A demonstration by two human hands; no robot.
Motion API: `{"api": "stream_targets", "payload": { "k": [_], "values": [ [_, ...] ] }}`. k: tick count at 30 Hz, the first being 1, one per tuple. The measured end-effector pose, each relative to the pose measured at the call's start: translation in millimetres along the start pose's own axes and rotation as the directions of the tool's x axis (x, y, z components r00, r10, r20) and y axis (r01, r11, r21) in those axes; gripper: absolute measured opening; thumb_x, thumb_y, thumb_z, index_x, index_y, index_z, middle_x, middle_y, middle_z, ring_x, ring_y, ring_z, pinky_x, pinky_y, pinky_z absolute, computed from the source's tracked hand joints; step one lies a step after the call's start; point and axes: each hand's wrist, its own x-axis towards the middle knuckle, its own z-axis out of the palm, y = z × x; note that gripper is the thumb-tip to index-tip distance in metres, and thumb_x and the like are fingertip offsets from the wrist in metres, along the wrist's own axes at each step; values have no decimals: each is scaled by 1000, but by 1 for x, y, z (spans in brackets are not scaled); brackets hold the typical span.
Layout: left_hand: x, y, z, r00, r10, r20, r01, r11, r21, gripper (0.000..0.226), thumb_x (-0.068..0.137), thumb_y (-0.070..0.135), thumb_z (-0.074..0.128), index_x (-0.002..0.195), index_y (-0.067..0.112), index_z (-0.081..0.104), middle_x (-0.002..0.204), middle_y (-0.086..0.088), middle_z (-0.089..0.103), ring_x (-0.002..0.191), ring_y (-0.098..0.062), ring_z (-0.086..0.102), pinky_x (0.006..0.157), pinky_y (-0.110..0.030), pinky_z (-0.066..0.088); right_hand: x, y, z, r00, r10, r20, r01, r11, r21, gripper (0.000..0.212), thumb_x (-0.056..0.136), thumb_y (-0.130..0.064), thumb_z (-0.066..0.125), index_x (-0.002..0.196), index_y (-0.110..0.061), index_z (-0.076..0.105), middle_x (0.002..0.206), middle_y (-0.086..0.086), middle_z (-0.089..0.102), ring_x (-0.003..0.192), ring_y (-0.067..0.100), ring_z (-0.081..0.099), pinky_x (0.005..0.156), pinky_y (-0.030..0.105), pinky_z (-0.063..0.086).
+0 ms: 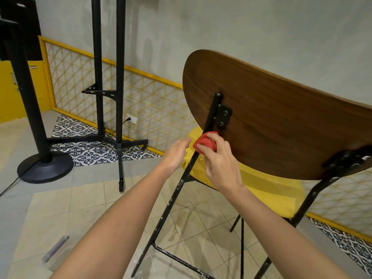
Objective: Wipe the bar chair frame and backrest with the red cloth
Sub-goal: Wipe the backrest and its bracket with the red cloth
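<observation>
The bar chair has a dark wooden backrest, a yellow seat and a black metal frame with chipped paint. My right hand holds a bunched red cloth pressed around the left rear frame tube, just below the backrest's black bracket. My left hand hovers just left of that tube with its fingers extended, touching or nearly touching the seat's edge; it holds nothing.
A black round-based stand is at the left. Black rack poles with floor feet stand against a yellow lattice panel on the grey wall. A cable runs to a wall socket. The floor is tiled.
</observation>
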Motion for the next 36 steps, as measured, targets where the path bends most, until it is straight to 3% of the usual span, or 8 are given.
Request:
{"api": "stream_targets", "payload": {
  "k": [6,12,17,21,25,30,34,36],
  "values": [
    [4,6,1,1000,-4,-11,4,1000,-18,49,97,46,35,137,22,47,136,-2,52,127,-22,44,106,-39,32,10,-5,-1,999,41,-15,-41,999,1,34,75,3,70,107,-9,69,121,12,54,100,30,56,58,33,53],
    [3,2,1,1000,-12,-4,12,999,-32,49,96,47,36,136,22,47,136,-1,52,126,-22,45,96,-33,33,4,-7,3,993,64,96,-68,997,37,31,80,-2,67,111,-8,67,118,12,52,105,29,54,64,41,57],
    [3,2,0,999,5,-31,-6,999,-34,45,98,44,33,133,21,50,132,-2,55,122,-21,47,93,-32,35,12,-9,-4,999,-29,-23,29,999,15,36,74,2,71,108,-8,68,117,12,55,101,29,58,63,32,55],
    [1,-1,1,999,21,-37,-23,998,-60,45,101,38,28,134,16,51,131,-4,55,117,-18,49,88,-27,33,15,-6,5,975,-183,122,203,962,-182,36,58,-2,80,91,-15,73,95,2,62,78,20,56,48,23,43],
    [1,-8,-3,999,0,-45,-3,999,-49,47,100,41,28,135,18,50,132,-6,55,119,-22,49,92,-30,35,14,-12,13,963,-185,199,231,943,-240,37,51,-4,83,84,-16,73,86,1,64,75,20,58,45,22,40],
    [4,-14,-8,998,-24,-61,21,999,-46,48,99,46,29,134,22,50,129,-3,56,118,-22,50,93,-34,37,30,-18,4,957,-196,214,269,878,-395,29,71,-9,72,99,-13,69,97,6,65,82,24,57,57,30,46],
    [4,-17,-9,997,-46,-69,45,999,-17,48,98,47,29,135,23,49,128,-3,57,119,-23,50,104,-41,36,30,-26,3,899,-128,418,336,814,-473,22,90,-13,54,112,-10,61,113,8,57,108,27,48,73,34,44],
    [4,-19,-9,996,-49,-71,48,999,-9,48,99,46,28,135,22,49,127,-4,57,118,-23,50,105,-42,35,29,-31,3,897,-87,434,316,811,-492,24,93,-14,50,114,-10,59,116,8,54,113,27,44,75,34,42]
  ]
}}
